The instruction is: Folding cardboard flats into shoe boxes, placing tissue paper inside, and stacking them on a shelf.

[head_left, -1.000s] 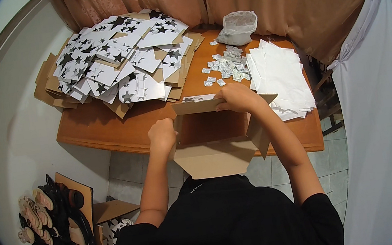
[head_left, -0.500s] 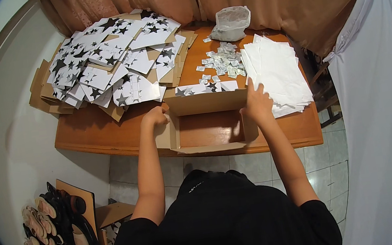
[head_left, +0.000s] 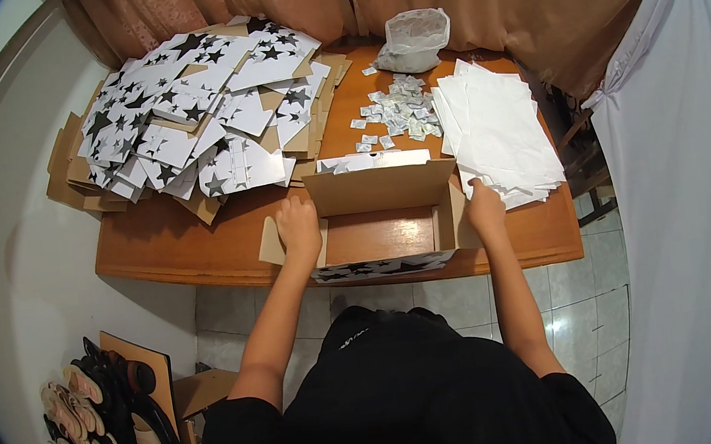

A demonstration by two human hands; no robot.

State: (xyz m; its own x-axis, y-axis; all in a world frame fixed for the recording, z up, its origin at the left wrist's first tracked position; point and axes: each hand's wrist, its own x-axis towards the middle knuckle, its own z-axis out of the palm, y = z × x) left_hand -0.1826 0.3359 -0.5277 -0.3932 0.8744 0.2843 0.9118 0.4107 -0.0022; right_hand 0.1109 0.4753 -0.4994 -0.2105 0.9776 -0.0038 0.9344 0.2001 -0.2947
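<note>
A cardboard box point(head_left: 383, 190) stands open near the table's front edge, brown inside with black stars on its white outer face. The wooden tabletop shows through its open bottom. My left hand point(head_left: 297, 228) is closed over its left end, beside a flap that sticks out to the left. At the opposite end, my right hand point(head_left: 486, 207) has its fingers bent around the right flap point(head_left: 462, 217). My fingertips are partly hidden on both sides.
Flat star-printed cardboard pieces point(head_left: 206, 107) heap up at the back left. White paper sheets point(head_left: 500, 126) lie stacked at the right. Small packets point(head_left: 401, 108) are scattered before a plastic bag point(head_left: 415, 39). Shoes point(head_left: 85, 419) hang low at the left; curtains border the back and right.
My left hand has moved forward and inward over the box's left end. My right hand has dropped down along the right end. The end flaps now spread outward, and the starred front face shows.
</note>
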